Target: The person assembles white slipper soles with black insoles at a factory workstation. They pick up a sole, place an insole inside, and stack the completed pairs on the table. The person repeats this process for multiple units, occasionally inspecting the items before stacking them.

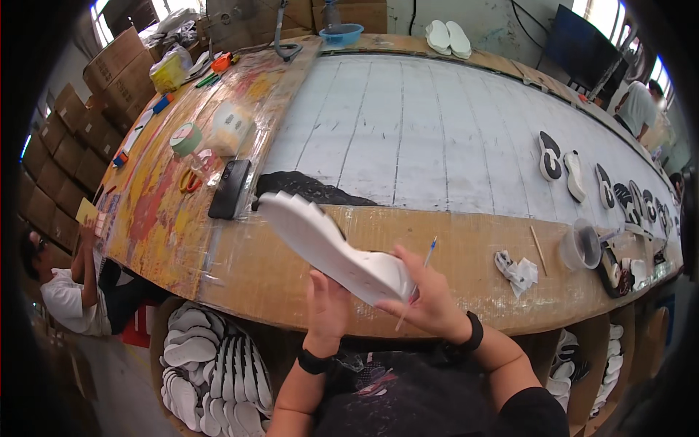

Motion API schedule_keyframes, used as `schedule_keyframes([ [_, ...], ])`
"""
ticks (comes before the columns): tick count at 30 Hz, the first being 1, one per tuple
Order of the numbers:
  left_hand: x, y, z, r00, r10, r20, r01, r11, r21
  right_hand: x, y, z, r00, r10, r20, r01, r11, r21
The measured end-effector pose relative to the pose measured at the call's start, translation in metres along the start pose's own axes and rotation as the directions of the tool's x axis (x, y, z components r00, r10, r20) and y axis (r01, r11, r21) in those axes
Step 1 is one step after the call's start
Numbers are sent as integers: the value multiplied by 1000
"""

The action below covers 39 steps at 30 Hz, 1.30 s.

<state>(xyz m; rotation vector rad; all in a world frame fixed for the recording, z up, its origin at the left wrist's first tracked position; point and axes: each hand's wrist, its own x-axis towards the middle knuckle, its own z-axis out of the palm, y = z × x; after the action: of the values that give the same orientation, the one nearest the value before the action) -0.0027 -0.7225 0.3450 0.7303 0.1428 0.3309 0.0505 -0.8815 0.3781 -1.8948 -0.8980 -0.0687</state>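
A white shoe sole (328, 244) is raised over the near edge of the table, tilted, its toe end up to the left and slightly blurred. My right hand (429, 295) grips it at the heel end. The same hand also keeps a thin pen with a blue tip (431, 251) between its fingers, pointing up. Against the sole's lower edge is my left hand (325, 309), thumb stretched up, open; its other fingers are partly hidden by the sole. A black cloth-like heap (313, 189) lies just beyond the sole.
A black phone (230, 189), orange-handled scissors (191, 181) and a green-lidded jar (186, 138) lie left. Rightward are crumpled tissue (518, 274), a stick (538, 250), a plastic cup (580, 245) and several soles (574, 176). Boxes of soles (218, 371) stand below. Another person (73, 291) sits left.
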Motion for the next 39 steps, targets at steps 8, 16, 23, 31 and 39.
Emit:
schedule_keyframes([
  [8,9,2,-36,983,-179,38,183,972,-149,-4,-8,-2,930,-256,264,197,953,230],
  [16,7,3,-30,996,-87,-21,86,996,-40,-8,5,-6,910,-141,391,-65,881,469],
  [23,4,21,-6,995,95,43,-103,953,286,12,-7,-1,979,13,203,-93,915,393],
  [31,0,23,0,989,115,93,-146,868,474,25,2,6,964,-70,255,20,981,194],
  [39,5,2,-14,992,110,55,-120,768,629,6,38,31,935,-271,230,290,955,-54],
])
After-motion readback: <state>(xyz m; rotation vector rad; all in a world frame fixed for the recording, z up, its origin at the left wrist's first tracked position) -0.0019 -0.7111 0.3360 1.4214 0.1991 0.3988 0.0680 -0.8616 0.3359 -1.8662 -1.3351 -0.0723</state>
